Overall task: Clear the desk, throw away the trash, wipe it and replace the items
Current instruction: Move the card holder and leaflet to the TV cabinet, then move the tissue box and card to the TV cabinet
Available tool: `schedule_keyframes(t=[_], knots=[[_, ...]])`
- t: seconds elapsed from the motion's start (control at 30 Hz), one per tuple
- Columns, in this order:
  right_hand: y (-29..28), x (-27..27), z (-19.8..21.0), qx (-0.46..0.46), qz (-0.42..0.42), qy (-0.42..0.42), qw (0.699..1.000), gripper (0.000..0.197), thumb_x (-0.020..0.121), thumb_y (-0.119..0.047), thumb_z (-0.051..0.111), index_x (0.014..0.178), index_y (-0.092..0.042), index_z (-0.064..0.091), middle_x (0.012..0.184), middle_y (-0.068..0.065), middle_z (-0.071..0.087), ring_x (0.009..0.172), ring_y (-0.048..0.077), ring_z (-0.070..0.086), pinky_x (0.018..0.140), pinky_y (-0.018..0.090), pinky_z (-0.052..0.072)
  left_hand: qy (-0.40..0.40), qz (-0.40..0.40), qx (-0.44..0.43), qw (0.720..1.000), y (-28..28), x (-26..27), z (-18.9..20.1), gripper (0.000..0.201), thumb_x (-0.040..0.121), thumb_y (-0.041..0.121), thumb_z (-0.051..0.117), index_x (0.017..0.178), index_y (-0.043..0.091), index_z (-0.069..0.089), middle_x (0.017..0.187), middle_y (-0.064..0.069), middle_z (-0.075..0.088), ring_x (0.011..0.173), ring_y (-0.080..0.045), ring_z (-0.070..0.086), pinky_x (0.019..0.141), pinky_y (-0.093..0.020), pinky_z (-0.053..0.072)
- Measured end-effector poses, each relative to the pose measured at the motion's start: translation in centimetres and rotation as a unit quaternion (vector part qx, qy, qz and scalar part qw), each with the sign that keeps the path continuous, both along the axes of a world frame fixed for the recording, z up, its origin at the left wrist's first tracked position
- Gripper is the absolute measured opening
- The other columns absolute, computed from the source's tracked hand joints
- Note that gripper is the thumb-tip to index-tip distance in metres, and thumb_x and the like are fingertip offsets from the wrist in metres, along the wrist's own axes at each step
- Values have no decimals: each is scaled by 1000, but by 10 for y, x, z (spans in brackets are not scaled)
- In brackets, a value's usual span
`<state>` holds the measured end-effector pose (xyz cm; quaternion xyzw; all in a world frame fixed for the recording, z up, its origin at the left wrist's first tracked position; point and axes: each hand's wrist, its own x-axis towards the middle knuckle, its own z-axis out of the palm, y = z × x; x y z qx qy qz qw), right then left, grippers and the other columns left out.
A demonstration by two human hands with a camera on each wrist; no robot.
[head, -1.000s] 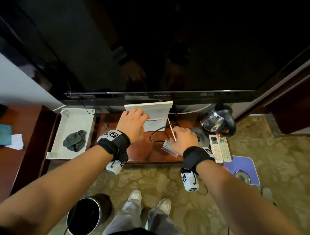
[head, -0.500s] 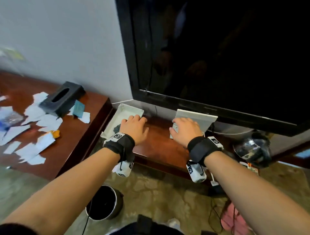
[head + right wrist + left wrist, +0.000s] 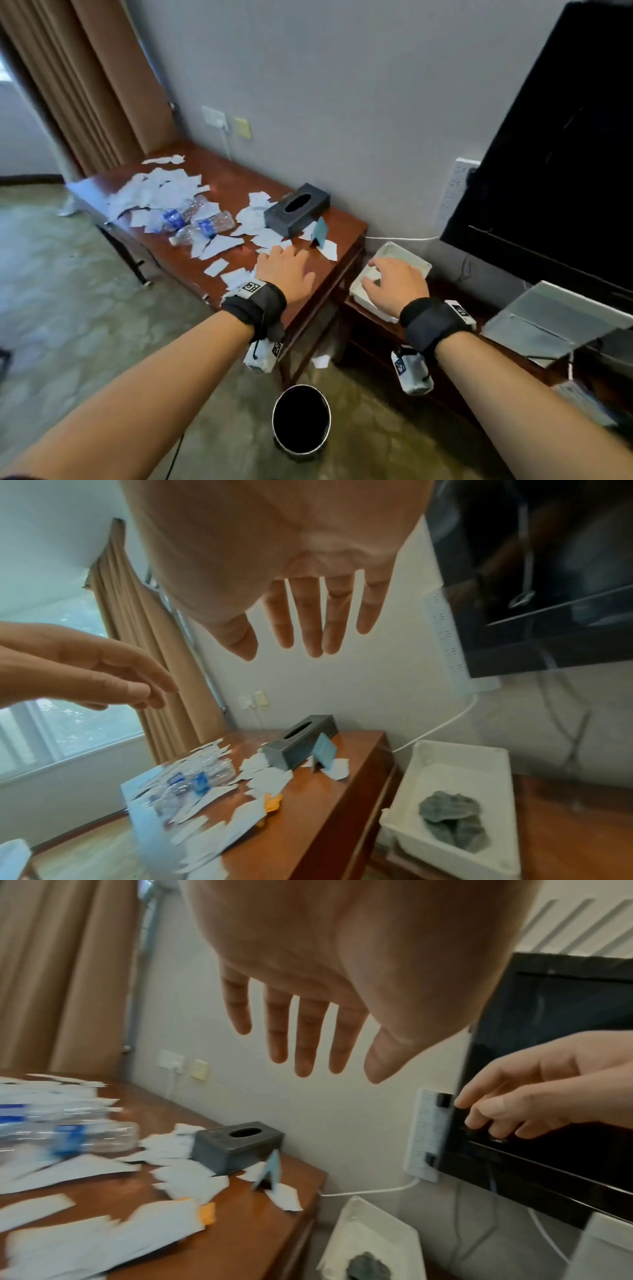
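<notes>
L hand [image 3: 286, 270] flat, fingers spread, empty, above desk [image 3: 342, 228] near its right edge, amid paper scraps [image 3: 219, 245]. R hand [image 3: 394, 287] loose, empty, over white tray [image 3: 411, 262] w/ grey cloth [image 3: 452, 818]. Bin [image 3: 301, 423] on floor between arms.

Landmark: television [image 3: 555, 164], dark screen, standing at the right against the wall.
Wall [image 3: 342, 96]: pale grey, running behind the television and away to its left.
Desk [image 3: 236, 185]: red-brown wood, sitting left of the television along the wall.
Low stand [image 3: 565, 831]: same wood, sitting under the television.
Curtain [image 3: 89, 89]: tan, hanging far left of the television.
Window [image 3: 68, 731]: daylight coming in beyond the curtain.
Floor [image 3: 78, 308]: patterned grey-green carpet, lying before the television.
</notes>
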<state>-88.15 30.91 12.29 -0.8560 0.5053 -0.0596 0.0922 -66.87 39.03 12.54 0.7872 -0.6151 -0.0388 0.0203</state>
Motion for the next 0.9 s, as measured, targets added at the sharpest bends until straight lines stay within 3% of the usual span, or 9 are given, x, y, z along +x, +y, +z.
schedule_keyframes(t=[0.33, 0.47, 0.63, 0.9], knots=[[19, 188, -6, 23, 116, 18, 993, 43, 91, -52, 47, 126, -28, 55, 122, -1, 64, 112, 23, 58, 95, 43, 48, 25, 118, 45, 992, 49, 144, -1, 51, 95, 52, 42, 140, 28, 43, 141, -4, 48, 131, -29, 41, 106, -50, 35], [5, 247, -5, 44, 161, 25, 986, 46, 93, -52, 48, 130, -26, 54, 128, 0, 62, 116, 23, 57, 97, 43, 48, 40, 165, 50, 984, 52, 186, 1, 49, 94, 52, 42, 138, 29, 45, 136, -3, 51, 125, -27, 44, 103, -48, 39], [-5, 315, -2, 62, 203, 23, 977, 43, 92, -53, 48, 123, -26, 56, 120, -1, 65, 107, 21, 60, 92, 44, 52, 51, 205, 31, 977, 53, 242, 9, 46, 93, 48, 45, 135, 30, 47, 134, -2, 51, 123, -28, 45, 99, -46, 38], [-19, 405, -22, 84, 167, 18, 982, 46, 92, -50, 48, 131, -26, 54, 124, 1, 64, 107, 22, 61, 94, 42, 51, 38, 185, 22, 982, 38, 343, 0, 44, 92, 44, 47, 134, 30, 47, 129, -2, 54, 121, -27, 47, 99, -45, 40]])
